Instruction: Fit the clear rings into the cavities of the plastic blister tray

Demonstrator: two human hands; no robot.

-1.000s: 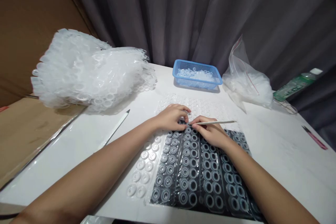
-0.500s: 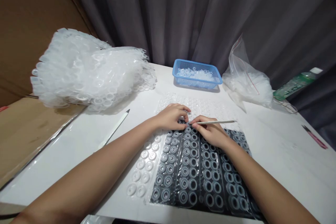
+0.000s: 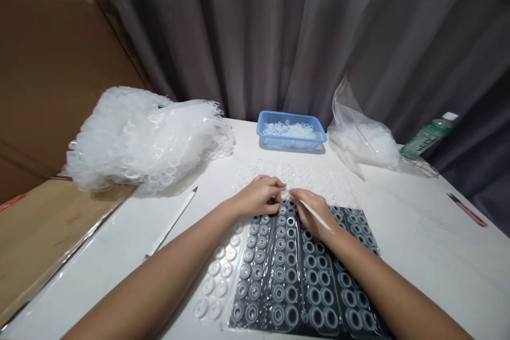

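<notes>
A clear plastic sheet with rows of round ring-shaped caps lies over a black backing. Some rings hold a smaller inner piece; others show dark open centres. At the far end of a middle column, my left hand has curled fingers, and what they pinch, if anything, is hidden. Close beside it, my right hand is closed with a thin white stick between thumb and fingers. The stick's rear end slants back over the wrist. Both hands' fingertips nearly meet above the sheet.
Behind the hands stands a blue basket of small clear pieces. A heap of clear plastic strips is at left, a zip bag at right. Around them are a green bottle, pink-handled tool and white pencil-like stick.
The view has tilted upward, so the table items sit lower. My right hand has turned the white stick from nearly level to slanting back toward the wrist. The left hand stays near the same spot.
</notes>
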